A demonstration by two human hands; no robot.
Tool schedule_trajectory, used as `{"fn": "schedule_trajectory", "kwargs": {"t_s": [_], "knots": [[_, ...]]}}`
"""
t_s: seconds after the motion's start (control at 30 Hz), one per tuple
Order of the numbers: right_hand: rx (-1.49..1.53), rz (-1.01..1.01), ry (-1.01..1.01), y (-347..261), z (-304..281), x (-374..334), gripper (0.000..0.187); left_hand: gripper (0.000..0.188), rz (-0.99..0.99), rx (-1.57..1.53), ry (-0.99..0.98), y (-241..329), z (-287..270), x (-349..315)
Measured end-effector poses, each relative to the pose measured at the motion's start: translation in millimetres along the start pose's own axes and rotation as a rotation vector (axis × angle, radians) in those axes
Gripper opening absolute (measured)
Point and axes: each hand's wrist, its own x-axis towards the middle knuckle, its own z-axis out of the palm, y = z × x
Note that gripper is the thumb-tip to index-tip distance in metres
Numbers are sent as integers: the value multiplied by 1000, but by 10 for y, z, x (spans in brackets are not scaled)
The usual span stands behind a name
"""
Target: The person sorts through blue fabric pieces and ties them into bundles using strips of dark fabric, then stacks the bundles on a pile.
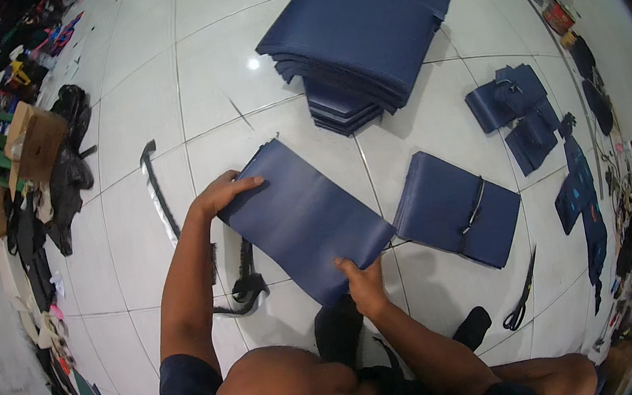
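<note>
Between my two hands lies a rectangular navy blue leather-like sheet (307, 219), tilted from upper left to lower right. Whether it is one layer or several, I cannot tell. My left hand (223, 194) grips its upper left end, thumb on top and fingers underneath. At the lower right end, my right hand (364, 281) holds the edge with the thumb on top; its other fingers are mostly hidden. Close to that corner is a tied bundle of navy blue sheets (445, 199), bound with a dark strip.
Farther off stands a tall stack of navy blue pieces (364, 21). Smaller navy bundles (518, 108) lie at the right, with black-handled scissors (522, 298) nearer me. Dark strips (157, 187) lie on the white tiled floor (164, 267) at left, beyond which is a cardboard box (38, 144).
</note>
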Motion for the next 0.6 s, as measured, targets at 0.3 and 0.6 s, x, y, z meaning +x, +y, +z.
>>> {"fn": "schedule_trajectory", "kwargs": {"t_s": [0.3, 0.6], "knots": [[20, -57, -30, -732, 173, -124, 67, 80, 71, -74, -88, 87, 30, -143], [-114, -223, -109, -1221, 372, -240, 65, 94, 95, -247, -126, -19, 81, -32]]}}
